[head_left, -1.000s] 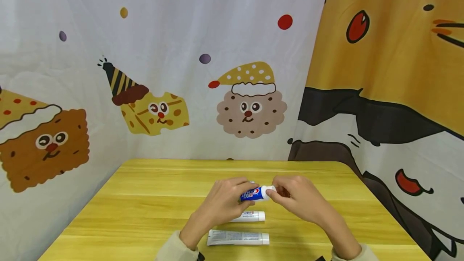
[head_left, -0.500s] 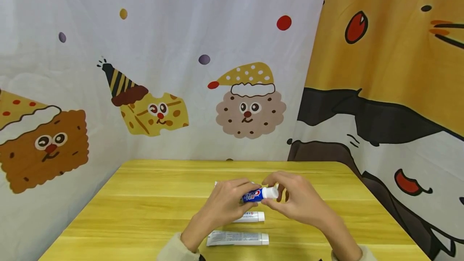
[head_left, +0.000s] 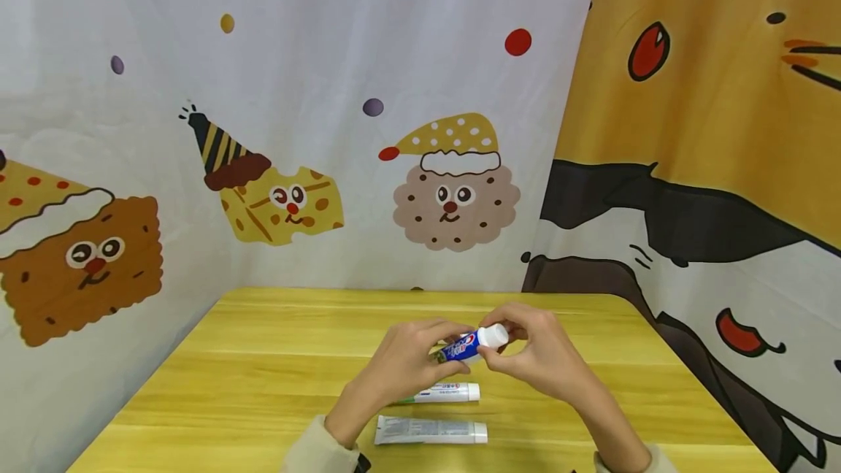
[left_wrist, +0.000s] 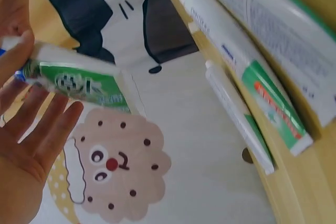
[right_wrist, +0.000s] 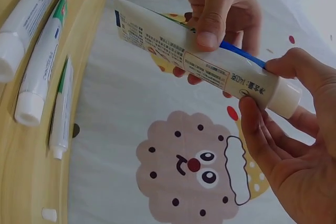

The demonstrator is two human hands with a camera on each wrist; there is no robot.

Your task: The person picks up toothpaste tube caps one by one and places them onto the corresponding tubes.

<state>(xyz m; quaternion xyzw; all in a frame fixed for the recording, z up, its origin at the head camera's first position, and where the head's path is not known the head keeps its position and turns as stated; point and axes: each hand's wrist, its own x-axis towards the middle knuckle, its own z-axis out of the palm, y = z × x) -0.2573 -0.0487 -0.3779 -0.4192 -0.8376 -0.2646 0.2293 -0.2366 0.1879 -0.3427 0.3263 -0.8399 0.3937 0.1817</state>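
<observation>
A white, blue and green toothpaste tube [head_left: 460, 347] is held above the table, tilted with its white cap [head_left: 496, 336] up and to the right. My left hand [head_left: 404, 358] grips the tube's body, thumb across the printed back in the right wrist view. My right hand [head_left: 535, 341] pinches the cap end between thumb and fingers [right_wrist: 253, 119]. The right wrist view shows the flat crimped end pointing away from my right hand. Below, a toothpaste tube [head_left: 453, 392] and a grey-white tube [head_left: 427, 431] lie on the table, caps to the right.
A thinner tube [right_wrist: 62, 111] with a bare nozzle lies on the wooden table [head_left: 263, 371], mostly hidden by my hands in the head view. Close to it sits a small white cap [right_wrist: 49, 214]. A curtain with cartoon prints [head_left: 302, 57] hangs behind the table.
My right fingers loosened around the cap half a second ago and now pinch the tube's cap end again. The cap end has tilted upward. My left hand keeps its grip.
</observation>
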